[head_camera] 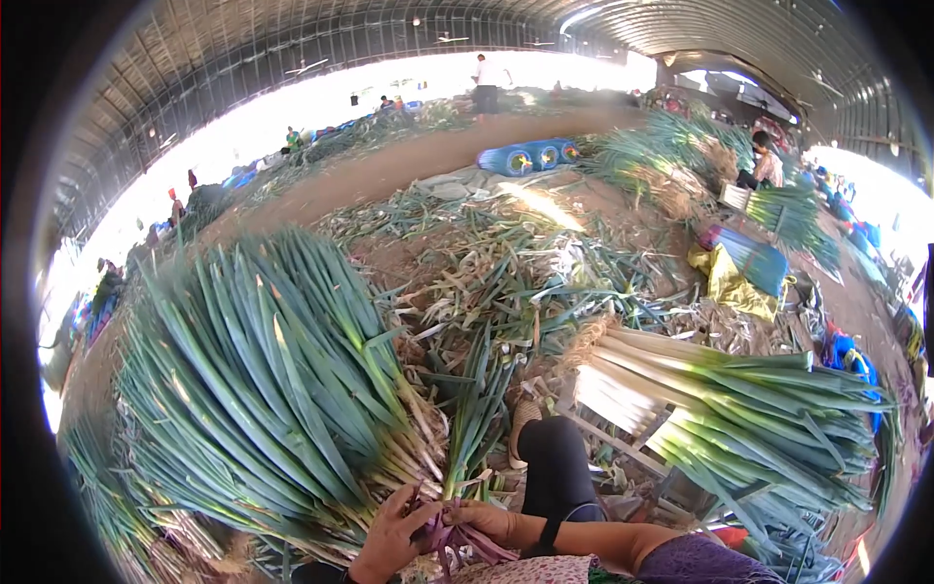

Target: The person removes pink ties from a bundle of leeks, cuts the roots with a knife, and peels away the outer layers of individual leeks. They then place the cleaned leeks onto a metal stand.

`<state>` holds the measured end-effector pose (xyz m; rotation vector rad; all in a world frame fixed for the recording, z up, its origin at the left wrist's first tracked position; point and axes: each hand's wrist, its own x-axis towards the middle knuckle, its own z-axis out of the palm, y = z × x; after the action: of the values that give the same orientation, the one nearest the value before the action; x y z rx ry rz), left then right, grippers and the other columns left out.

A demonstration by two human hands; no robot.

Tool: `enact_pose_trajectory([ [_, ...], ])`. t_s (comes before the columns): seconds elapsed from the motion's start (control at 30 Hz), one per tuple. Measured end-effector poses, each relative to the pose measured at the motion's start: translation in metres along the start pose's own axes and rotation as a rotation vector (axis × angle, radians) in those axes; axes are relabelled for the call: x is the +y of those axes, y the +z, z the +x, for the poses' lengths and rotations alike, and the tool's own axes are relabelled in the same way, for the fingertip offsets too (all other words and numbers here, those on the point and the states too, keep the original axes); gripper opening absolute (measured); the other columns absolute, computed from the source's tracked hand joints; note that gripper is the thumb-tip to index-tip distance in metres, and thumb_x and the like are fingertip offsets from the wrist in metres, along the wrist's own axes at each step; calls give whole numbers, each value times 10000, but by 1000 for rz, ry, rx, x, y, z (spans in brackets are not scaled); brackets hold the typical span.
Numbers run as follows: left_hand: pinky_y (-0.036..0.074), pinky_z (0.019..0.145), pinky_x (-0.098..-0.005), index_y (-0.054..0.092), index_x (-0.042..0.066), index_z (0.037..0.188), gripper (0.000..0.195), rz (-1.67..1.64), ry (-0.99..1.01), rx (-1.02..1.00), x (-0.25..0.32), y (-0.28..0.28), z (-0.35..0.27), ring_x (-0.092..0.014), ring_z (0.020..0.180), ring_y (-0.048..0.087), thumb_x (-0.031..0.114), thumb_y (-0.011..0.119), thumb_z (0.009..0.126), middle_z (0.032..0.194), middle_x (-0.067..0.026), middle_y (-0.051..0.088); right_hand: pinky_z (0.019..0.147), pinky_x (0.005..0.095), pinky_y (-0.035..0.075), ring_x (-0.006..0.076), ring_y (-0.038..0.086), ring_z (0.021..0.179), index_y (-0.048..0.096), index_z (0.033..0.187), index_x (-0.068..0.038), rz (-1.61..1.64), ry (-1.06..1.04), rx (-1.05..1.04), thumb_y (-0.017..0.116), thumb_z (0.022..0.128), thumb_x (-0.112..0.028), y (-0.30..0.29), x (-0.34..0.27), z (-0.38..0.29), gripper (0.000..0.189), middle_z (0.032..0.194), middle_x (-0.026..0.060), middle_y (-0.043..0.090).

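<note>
Low in the head view, my left hand (394, 529) and my right hand (485, 520) meet over a purple ribbon-like tie (456, 536), its strands held between their fingers. The tie lies at the lower end of a few green onion stalks (471, 431), whose leaves point away from me; what lies under my fingers is partly hidden. Just left of my hands is a large heap of long green onions (270, 365), roots towards me. On the right, cleaned green onions (730, 394) with white stems rest across a low metal and wooden rack (606, 431).
Leaf trimmings (503, 270) cover the ground ahead. Beyond them lie wrapped blue bundles (525, 157). A yellow sack (737, 285) lies at the right. A co-worker (765, 164) sits beside another onion pile; a person (487, 84) stands far back. My leg (558, 467) is between heap and rack.
</note>
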<state>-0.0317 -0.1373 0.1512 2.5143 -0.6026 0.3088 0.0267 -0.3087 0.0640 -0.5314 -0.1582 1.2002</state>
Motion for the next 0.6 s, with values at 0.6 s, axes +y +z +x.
enact_pose_trajectory([
  [0.6,411,862,-369,596,53,940,209,-223,-363,433,-2,40,-33,-257,962,525,172,549,775,988,-101,560,720,274,442,119,546,779,541,1110,-19,-838,-76,219,542,867,-336,52,-15,12,400,956,64,602],
])
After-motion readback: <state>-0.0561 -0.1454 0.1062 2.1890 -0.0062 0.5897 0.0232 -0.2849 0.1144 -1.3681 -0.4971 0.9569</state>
